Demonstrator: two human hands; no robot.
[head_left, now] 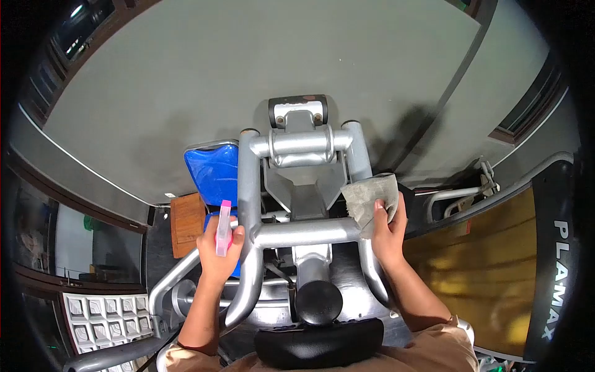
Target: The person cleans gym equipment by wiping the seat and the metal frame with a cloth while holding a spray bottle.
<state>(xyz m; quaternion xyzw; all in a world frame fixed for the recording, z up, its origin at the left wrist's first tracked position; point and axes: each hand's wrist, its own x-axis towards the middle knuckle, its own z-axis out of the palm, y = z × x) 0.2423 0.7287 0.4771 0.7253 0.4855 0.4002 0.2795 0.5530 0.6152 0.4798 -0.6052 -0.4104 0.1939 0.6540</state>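
In my left hand point(220, 248) is a spray bottle point(224, 229) with a pink and clear trigger head; its lower part is hidden by my fingers. That hand is beside the left upright of a silver exercise machine frame point(304, 232). My right hand point(389, 232) grips a grey cloth point(370, 197), which lies over the frame's right upright, just above the lower crossbar's right end. The thumb shows on top of the cloth, while the other fingers are partly hidden behind it.
A black padded seat point(319, 344) and a round black pad point(318, 302) are close in front of me. Behind the frame's left side stands a blue chair point(214, 173) beside a wooden board point(186, 226). At right is a PLAMAX-lettered panel point(551, 279). A grey wall point(279, 56) rises behind.
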